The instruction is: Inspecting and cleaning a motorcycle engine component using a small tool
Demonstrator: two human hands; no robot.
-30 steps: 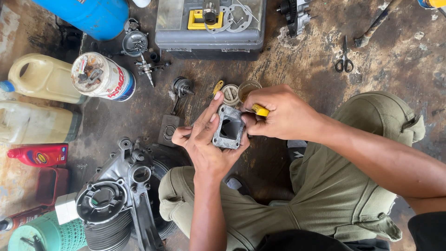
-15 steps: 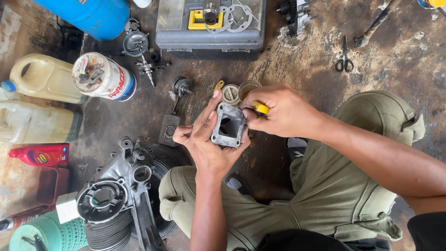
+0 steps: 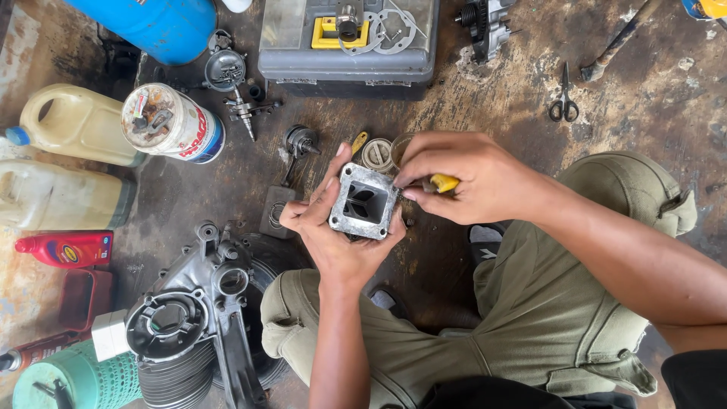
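Grey metal block [image 3: 363, 201] in left hand [image 3: 333, 235], grey toolbox [image 3: 348, 64] holding gaskets, perhaps

Looks like a small engine-repair workshop: stained, grimy floor [image 3: 644, 76] strewn with an engine casing [image 3: 189, 318], a finned cylinder [image 3: 178, 379], oil jugs [image 3: 72, 125], a grey toolbox [image 3: 348, 53], scissors [image 3: 565, 102] and loose metal parts.
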